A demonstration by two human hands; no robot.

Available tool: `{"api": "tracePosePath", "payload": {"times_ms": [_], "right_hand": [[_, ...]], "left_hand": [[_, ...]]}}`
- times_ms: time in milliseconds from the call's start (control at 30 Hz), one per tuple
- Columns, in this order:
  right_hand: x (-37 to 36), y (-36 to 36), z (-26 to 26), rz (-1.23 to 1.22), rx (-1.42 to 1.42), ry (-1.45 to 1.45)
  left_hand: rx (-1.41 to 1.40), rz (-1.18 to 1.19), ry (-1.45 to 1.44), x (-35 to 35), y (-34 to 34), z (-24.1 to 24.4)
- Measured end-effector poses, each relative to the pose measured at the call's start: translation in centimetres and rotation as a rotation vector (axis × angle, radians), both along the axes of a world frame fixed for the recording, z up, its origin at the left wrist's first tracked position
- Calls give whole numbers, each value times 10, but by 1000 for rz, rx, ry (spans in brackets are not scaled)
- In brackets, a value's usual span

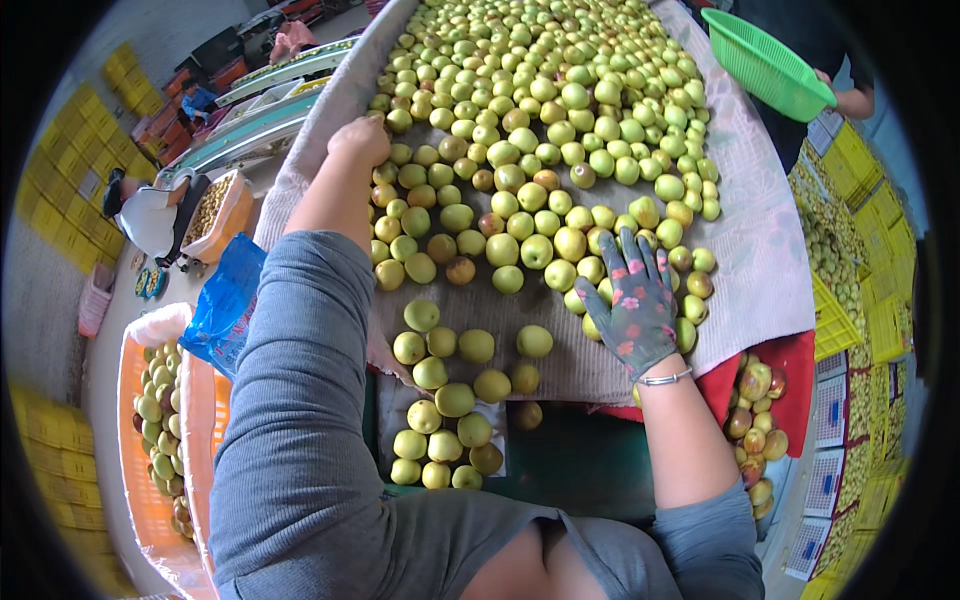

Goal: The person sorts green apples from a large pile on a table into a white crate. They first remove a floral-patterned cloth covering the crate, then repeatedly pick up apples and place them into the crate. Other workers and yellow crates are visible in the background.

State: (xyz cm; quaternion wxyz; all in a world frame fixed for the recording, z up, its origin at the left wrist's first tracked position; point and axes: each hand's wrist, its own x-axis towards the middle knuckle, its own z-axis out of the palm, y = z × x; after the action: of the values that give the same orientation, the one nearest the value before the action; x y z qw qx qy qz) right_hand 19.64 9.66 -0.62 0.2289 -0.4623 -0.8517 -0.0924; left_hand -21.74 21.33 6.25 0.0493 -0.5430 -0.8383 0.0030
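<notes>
A broad heap of yellow-green jujubes (517,154), some blushed brown, covers a cloth-lined sorting table (757,300). My left hand (361,140) is bare and reaches to the cloth's raised left edge, beside the fruit. Its fingers are mostly hidden, so whether it grips anything is unclear. Across the heap's near right side, my right hand (634,307) rests on several jujubes with its fingers spread. It wears a dark glove with pink flowers, and a bangle circles the wrist. Nearer my body, a loose group of jujubes (442,427) lies at and past the cloth's front edge.
Left of me stands an orange crate (133,450) of jujubes, with a blue plastic bag (225,304) by its corner. A red cloth (791,390) hangs at the right corner. Someone at upper right holds a green basket (765,64). A seated person (150,217) works at left.
</notes>
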Motion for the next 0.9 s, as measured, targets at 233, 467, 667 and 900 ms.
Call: {"api": "tracePosePath", "payload": {"times_ms": [233,467,667,900], "right_hand": [[1,3,-4,-7,-3,8],[-2,3,-3,4,-6,34],[-1,2,-3,18,32,37],[1,1,-1,-2,-32,18]], "left_hand": [[-238,-49,-177,13,-10,22],[-283,-295,98,-4,3,1],[-423,-354,138,15,-4,14],[-425,-414,132,42,-31,11]]}}
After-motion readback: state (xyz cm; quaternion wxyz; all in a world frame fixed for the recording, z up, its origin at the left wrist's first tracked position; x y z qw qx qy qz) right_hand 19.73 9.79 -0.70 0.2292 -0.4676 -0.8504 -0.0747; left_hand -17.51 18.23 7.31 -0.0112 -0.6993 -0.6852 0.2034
